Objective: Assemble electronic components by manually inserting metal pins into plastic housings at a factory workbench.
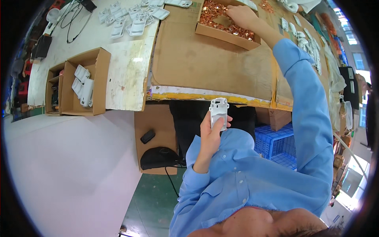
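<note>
In front of my body, just off the near table edge, my left hand (pixel 211 134) grips a white plastic housing (pixel 219 110), a small oblong shell with a recess and side tabs. The thumb lies across its face and the fingers wrap behind it. My right arm is stretched far forward over the table. At its end, my right hand (pixel 241 16) dips into a shallow cardboard box (pixel 227 36) of small copper-coloured metal pieces (pixel 213 15). The right fingers are bent together at the pieces; whatever they pinch is too small to make out.
White plastic parts (pixel 138 23) lie heaped at the far left, near a black cable (pixel 69 27). A divided cardboard box (pixel 102 79) holding similar parts stands at the left table edge. More white pieces (pixel 304 39) line the right side. Below sits a blue crate (pixel 272 142).
</note>
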Available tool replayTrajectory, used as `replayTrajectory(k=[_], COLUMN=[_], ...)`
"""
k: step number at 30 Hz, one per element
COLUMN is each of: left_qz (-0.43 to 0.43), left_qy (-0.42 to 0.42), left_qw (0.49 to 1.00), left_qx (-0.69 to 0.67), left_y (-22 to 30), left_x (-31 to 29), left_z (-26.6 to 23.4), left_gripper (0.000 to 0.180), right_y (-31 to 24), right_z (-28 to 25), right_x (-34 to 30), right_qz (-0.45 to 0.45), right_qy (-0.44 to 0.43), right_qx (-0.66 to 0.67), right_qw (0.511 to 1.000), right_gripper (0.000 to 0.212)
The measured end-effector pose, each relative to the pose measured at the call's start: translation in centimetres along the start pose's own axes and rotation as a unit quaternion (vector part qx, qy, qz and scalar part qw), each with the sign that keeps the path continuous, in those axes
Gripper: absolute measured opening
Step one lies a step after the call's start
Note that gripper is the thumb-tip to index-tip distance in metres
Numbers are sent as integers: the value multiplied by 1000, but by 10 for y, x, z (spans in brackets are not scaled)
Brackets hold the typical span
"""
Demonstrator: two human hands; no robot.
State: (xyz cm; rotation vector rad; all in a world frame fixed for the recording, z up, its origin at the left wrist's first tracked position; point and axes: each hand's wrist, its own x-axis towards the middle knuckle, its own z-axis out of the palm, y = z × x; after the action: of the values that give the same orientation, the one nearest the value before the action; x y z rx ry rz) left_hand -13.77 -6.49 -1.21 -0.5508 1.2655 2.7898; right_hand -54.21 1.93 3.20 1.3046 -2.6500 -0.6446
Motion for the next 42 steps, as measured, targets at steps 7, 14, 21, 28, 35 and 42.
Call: replayTrajectory(k=[7,14,21,28,35,42], left_qz=[3,-3,10,31,73,81], left_qy=[9,12,26,18,0,-52], left_qw=[1000,1000,1000,999,994,984], left_qx=[7,13,5,34,84,152], left_y=[-1,-7,-5,-4,-8,-30], left_x=[5,7,5,0,-11,-37], left_z=[-7,-9,-7,3,26,59], left_gripper=[25,26,25,31,39,45], right_y=[-4,-8,-10,-13,-89,-147], right_z=[-1,3,6,-33,-107,-102], right_x=[7,8,5,-44,-193,-302], right_qz=[10,35,80,99,-5,21], right_qy=[-37,-32,-15,107,125,154], right_qx=[-19,0,21,251,540,542], right_qw=[999,999,996,957,832,826], right_gripper=[11,12,15,12,4,5])
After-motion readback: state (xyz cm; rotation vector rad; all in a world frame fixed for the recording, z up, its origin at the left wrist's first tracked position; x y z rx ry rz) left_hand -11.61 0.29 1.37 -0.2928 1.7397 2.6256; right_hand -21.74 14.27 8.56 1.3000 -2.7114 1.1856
